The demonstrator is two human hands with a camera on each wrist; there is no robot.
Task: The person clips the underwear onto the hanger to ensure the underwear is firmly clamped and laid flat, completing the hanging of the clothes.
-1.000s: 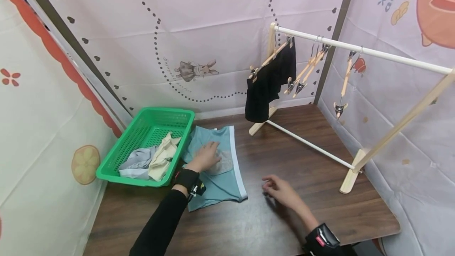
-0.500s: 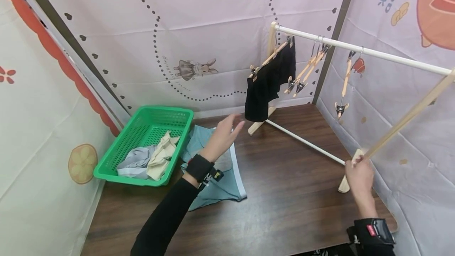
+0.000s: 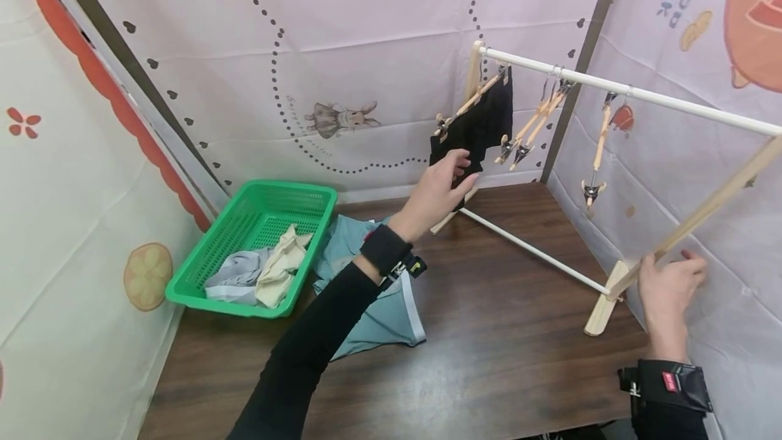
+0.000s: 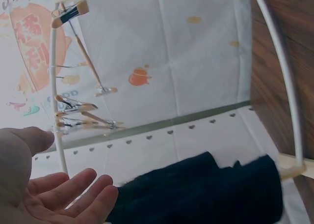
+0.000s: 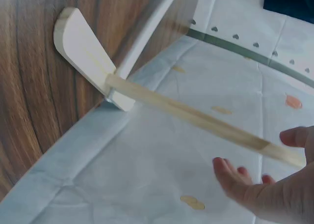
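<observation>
- Two hands raised at the clothes rack point(image 3: 629, 92), well apart, one near each end.
- Left hand point(image 3: 441, 184) spread wide, fingers straight, at lower edge of black shorts point(image 3: 482, 121) hanging from a hanger; contact unclear.
- Right hand point(image 3: 668, 284) open, fingers relaxed beside the slanted wooden leg point(image 3: 696, 212), near its foot.
- Bare table point(image 3: 507, 331) between; green basket point(image 3: 269, 202) at left edge.

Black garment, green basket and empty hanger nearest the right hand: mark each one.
Black garment point(image 3: 482, 124), head view, middle of the hanging cloth.
Green basket point(image 3: 235, 304), head view, near rim.
Empty hanger point(image 3: 599, 148), head view, wooden bar below the hook.
</observation>
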